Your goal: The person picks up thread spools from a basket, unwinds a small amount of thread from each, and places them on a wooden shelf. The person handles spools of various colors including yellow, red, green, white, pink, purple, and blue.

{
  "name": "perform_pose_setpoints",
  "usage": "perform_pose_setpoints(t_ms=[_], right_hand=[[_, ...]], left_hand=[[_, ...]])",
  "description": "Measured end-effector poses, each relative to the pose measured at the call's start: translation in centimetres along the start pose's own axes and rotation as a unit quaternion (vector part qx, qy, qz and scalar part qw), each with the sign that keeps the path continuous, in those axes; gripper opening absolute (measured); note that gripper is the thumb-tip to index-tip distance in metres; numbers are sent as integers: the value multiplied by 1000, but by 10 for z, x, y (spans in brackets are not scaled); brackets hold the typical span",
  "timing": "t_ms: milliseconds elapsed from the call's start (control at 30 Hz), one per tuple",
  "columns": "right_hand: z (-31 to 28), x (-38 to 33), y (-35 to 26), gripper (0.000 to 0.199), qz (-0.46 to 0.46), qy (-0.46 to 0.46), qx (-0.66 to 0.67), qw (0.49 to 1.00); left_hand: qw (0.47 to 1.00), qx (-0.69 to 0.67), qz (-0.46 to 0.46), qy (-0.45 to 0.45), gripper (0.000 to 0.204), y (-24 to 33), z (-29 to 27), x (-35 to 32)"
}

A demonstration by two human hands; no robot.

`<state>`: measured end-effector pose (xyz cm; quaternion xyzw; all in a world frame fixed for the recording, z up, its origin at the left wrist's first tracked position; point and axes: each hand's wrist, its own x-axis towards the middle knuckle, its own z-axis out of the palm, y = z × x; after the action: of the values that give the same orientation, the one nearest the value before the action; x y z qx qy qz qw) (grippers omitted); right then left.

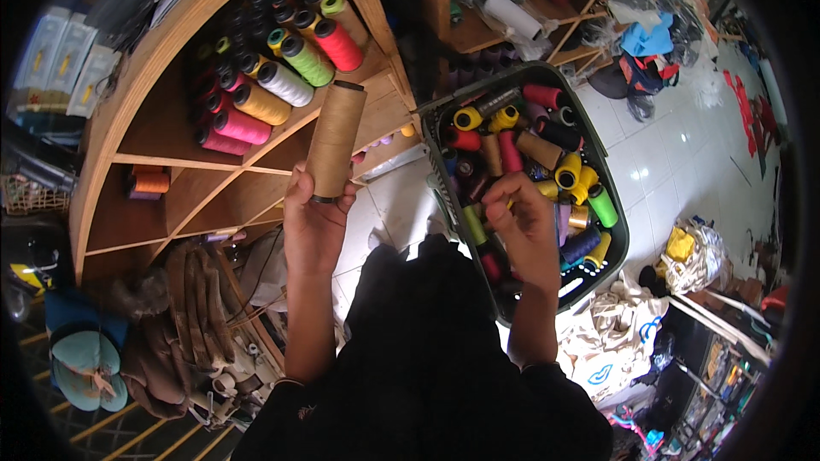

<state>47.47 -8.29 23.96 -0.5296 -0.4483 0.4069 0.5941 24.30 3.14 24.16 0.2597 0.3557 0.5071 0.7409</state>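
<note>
Upright in my left hand (319, 205) stands a tall spool of tan thread (338, 141), gripped near its lower end, in front of the wooden shelf. My right hand (521, 222) is raised over a dark green bin (617, 243), its fingers curled together in a pinch; whatever they hold, if anything, is too small to make out. Many thread spools lie jumbled in the bin, among them a bright green spool (602, 206), a brown spool (539, 151) and a yellow spool (569, 171). Part of the heap is hidden behind my right hand.
On the wooden shelf (137, 102) to the left, spools stand in rows, including a red spool (338, 44) and a white spool (285, 84). Brown cloth (192, 299) hangs below it. A printed cloth bag (611, 333) and a plastic bag (696, 256) lie right of the bin.
</note>
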Motion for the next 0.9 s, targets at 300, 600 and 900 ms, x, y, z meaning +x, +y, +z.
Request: perform_pose_setpoints(t_ms=[300,600,900], right_hand=[[65,63,10,56,-88,-143,85,982],[87,58,1,12,42,-85,118,989],[91,74,29,14,41,-52,103,993]], left_hand=[[986,112,-5,-125,51,26,16,-12],[998,43,25,-46,47,35,19,-14],[957,-166,-96,-219,47,36,4,-15]])
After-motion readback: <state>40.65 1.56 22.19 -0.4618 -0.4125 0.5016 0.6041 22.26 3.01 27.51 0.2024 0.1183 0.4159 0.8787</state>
